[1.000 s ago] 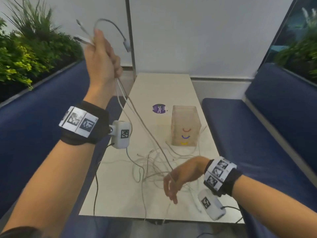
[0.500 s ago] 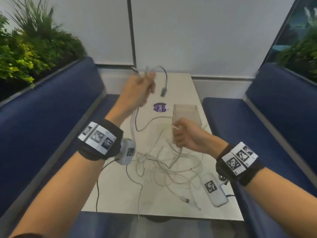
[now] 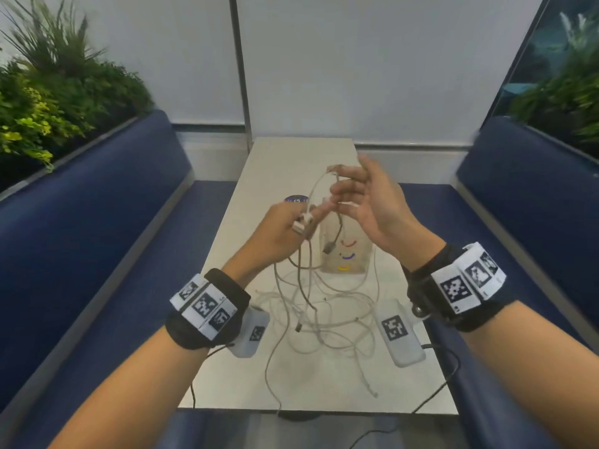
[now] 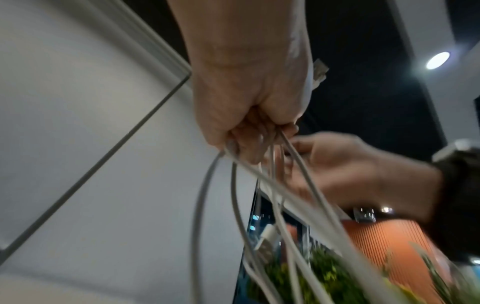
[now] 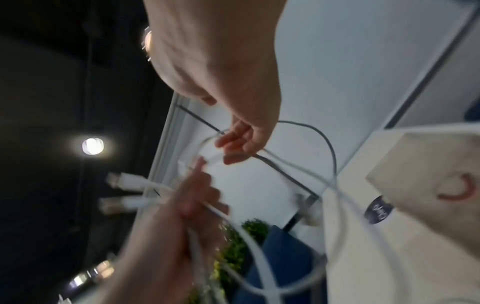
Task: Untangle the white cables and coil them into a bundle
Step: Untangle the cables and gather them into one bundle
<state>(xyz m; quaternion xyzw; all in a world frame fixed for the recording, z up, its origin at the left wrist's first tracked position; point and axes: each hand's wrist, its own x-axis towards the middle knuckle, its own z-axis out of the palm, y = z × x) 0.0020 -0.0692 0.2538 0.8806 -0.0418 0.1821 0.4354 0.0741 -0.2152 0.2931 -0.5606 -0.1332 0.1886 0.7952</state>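
Note:
Several white cables [image 3: 327,306] lie tangled on the pale table [image 3: 227,377], with strands rising to both hands. My left hand [image 3: 304,226] grips a bunch of those strands above the table; two USB plugs [image 5: 122,182] stick out past its fingers. The left wrist view shows the strands [image 4: 275,185] hanging from its closed fingers [image 4: 257,139]. My right hand [image 3: 343,192] is just right of it, fingers spread, and pinches a raised cable loop [image 3: 316,189] at the fingertips [image 5: 235,144]. A loose plug [image 3: 329,247] dangles below the hands.
A translucent box [image 3: 348,257] with coloured curved marks stands on the table behind the tangle, and a purple sticker [image 3: 296,199] lies beyond it. Blue benches [image 3: 97,238] flank the table. Planters [image 3: 48,102] sit behind them.
My left hand has come down from high on the left to the middle above the table. My right hand has risen from the near table edge to meet it and taken a cable loop.

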